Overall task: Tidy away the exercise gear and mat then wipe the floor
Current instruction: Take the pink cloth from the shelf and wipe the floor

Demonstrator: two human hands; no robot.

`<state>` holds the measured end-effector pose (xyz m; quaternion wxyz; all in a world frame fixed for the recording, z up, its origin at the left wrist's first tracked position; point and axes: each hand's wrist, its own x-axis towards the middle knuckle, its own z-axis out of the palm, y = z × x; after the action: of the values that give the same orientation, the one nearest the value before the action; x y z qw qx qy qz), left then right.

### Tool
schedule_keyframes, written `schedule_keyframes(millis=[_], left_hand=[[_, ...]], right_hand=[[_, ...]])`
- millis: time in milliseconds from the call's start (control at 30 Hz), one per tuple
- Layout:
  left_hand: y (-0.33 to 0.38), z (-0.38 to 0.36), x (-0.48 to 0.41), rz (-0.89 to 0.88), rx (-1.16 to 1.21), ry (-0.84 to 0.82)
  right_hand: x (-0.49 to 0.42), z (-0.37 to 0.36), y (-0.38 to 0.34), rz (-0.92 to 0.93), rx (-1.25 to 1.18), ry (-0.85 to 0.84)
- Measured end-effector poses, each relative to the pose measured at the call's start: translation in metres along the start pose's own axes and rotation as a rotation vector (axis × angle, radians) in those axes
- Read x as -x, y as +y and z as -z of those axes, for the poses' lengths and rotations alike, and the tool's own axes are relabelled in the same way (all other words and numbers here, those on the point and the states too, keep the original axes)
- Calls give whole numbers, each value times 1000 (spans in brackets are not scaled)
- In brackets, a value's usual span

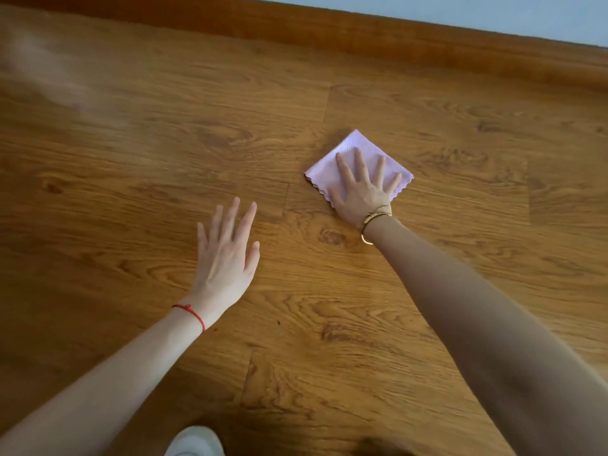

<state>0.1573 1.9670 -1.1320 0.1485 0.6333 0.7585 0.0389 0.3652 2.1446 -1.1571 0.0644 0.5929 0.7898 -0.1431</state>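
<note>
**Floor-wiping stage: cloth under right hand, no gear in view**

Item 1, nearest edge: a pale shoe toe (pixel 194 442), partly cut off by the bottom of the view, resting on the floor.

Item 2, near left: the left hand (pixel 227 255), fingers spread and extended, palm down, holding nothing. It sits low over the bare boards; whether it touches them cannot be told. A red string bracelet (pixel 190 312) circles its wrist.

Item 3, near to middle, right: the right forearm reaching away from the body, with gold bangles (pixel 375 218) at the wrist.

Item 4, middle right: the right hand (pixel 360 189), flat and fully splayed, palm pressed down on the cloth rather than gripping it.

Item 5, same place: the lilac cloth (pixel 357 149), folded to a square, scalloped along its near edges, lying flat on the floor with one corner pointing far.

Item 6, throughout: the wooden floor (pixel 131 159), plank-patterned, with a faint pale haze at the far left.

Item 7, far: a wooden skirting board (pixel 329 31), with a strip of pale wall (pixel 493 14) above it.

Step in hand, as judged: the wiping. No mat or exercise gear shows here, so the tidying appears done.

Next move, as judged: steady downward pressure while sliding the cloth across the planks, keeping it flat so the fold does not bunch, and working over the unwiped boards to the left and near.
</note>
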Motion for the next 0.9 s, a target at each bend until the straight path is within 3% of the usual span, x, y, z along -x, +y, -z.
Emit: schedule_keyframes(millis=[467,700,900], left_hand=[[-35,16,27,122,13,24],[-8,11,24,104,26,-4],[33,7,20,-16,-22,-18]], right_hand=[[55,-29,-147,566,199,-116],[120,-42,-130,720,214,-192],[142,-47,-68,606,173,-154]])
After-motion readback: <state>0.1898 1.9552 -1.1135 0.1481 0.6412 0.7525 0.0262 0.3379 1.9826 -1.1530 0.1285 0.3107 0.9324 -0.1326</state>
